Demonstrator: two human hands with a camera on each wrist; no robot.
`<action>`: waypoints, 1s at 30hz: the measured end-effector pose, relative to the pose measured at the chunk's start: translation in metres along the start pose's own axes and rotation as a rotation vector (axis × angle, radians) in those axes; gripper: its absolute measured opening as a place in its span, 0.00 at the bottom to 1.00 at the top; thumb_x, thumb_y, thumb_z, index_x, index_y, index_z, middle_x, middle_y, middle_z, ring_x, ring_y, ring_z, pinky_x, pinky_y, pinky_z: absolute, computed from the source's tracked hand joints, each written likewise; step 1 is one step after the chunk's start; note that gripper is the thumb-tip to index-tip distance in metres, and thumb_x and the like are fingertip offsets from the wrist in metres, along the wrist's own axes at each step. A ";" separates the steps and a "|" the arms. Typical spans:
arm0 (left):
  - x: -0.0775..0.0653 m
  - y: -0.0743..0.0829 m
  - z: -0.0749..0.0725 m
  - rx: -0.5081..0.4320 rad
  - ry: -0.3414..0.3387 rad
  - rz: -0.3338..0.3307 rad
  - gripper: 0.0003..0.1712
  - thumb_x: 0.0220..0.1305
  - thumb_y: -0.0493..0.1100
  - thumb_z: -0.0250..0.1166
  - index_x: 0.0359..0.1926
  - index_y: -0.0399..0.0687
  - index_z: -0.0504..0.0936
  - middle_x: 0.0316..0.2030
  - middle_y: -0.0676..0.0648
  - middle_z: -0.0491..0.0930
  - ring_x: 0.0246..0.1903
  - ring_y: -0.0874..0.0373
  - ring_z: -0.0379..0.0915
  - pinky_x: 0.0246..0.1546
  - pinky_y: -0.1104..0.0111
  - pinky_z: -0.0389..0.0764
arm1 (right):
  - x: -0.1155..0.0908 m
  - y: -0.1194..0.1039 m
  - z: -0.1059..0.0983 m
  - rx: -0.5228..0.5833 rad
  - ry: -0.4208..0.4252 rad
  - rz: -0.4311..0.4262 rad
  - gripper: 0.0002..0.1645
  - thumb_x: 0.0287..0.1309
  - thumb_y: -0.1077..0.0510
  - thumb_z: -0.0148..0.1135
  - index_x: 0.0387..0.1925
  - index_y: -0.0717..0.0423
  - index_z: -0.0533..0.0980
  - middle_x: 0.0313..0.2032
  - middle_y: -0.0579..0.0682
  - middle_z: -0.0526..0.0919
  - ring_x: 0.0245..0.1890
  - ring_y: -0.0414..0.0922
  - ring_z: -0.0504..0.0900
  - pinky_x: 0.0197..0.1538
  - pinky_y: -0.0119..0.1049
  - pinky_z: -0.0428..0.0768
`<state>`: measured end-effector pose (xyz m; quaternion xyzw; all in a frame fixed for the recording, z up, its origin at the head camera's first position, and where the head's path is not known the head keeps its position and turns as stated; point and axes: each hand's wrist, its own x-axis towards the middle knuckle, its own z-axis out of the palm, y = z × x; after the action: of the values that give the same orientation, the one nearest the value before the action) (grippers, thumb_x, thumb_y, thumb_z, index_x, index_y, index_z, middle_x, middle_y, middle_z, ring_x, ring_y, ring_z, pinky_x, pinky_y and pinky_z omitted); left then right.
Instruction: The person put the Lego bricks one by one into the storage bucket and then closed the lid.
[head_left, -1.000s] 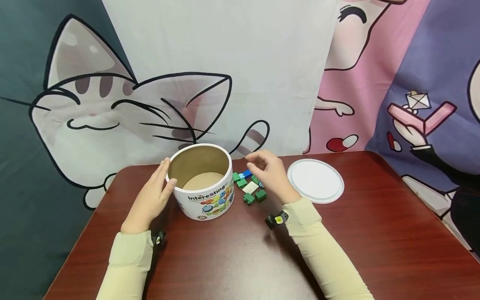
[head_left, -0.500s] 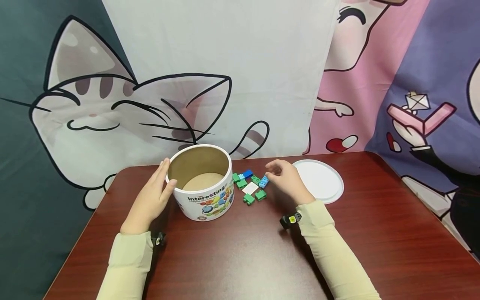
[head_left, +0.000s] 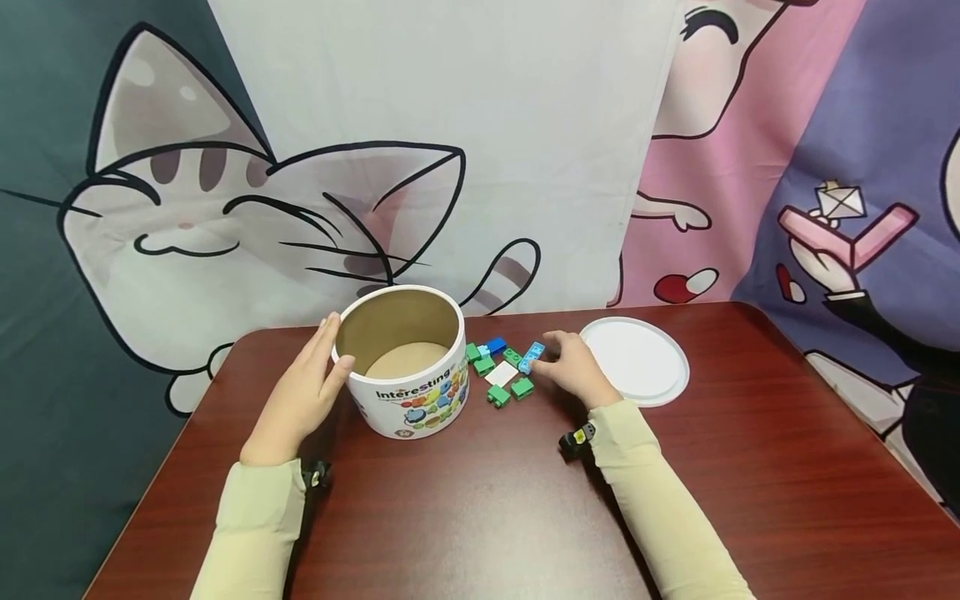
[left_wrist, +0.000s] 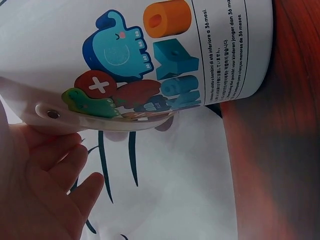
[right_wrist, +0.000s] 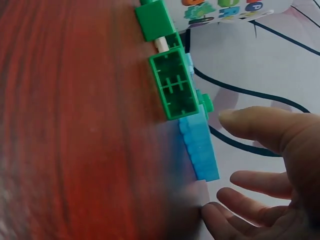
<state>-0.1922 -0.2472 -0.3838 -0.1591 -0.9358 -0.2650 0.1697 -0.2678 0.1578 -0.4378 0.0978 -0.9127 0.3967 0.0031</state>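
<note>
A round white tub (head_left: 367, 417) with "Interesting" and coloured pictures on its side stands open-topped on the table. My left hand (head_left: 300, 404) rests against its left side with straight fingers, the thumb at the rim. In the left wrist view the fingertips (left_wrist: 75, 145) lie along the tub wall. My right hand (head_left: 577, 367) is low at the right of a small pile, thumb and fingers apart around the end of a light blue toy brick (right_wrist: 199, 142). Beside that brick lie several green bricks (head_left: 521, 387), a white brick (head_left: 501, 373) and a dark blue brick (head_left: 496, 346).
A round white lid (head_left: 637, 362) lies flat to the right, just behind my right hand. The reddish-brown wooden table (head_left: 465, 517) ends at a cloth backdrop (head_left: 570, 167) with cartoon drawings, close behind the tub and lid.
My right hand has shifted right from above the pile and uncovered the light blue brick, which now sits slightly farther back. Its thumb and fingers have spread. The left hand has stayed at the tub.
</note>
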 end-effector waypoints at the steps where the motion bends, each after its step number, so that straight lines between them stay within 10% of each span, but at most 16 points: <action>1: 0.000 0.000 0.000 0.000 0.000 -0.001 0.39 0.79 0.56 0.51 0.78 0.36 0.53 0.77 0.36 0.54 0.76 0.39 0.49 0.73 0.43 0.57 | 0.001 0.000 0.001 -0.006 -0.010 -0.002 0.40 0.57 0.54 0.71 0.65 0.73 0.69 0.59 0.69 0.76 0.61 0.62 0.75 0.66 0.56 0.73; 30: 0.002 0.004 -0.004 0.006 -0.024 -0.014 0.40 0.79 0.56 0.50 0.78 0.35 0.52 0.77 0.36 0.53 0.76 0.39 0.48 0.73 0.43 0.56 | 0.000 -0.006 0.003 -0.054 0.049 0.006 0.39 0.53 0.51 0.76 0.60 0.71 0.75 0.51 0.67 0.79 0.52 0.60 0.78 0.58 0.54 0.77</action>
<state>-0.1915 -0.2457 -0.3784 -0.1552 -0.9397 -0.2612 0.1569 -0.2667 0.1511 -0.4355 0.0853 -0.9230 0.3743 0.0270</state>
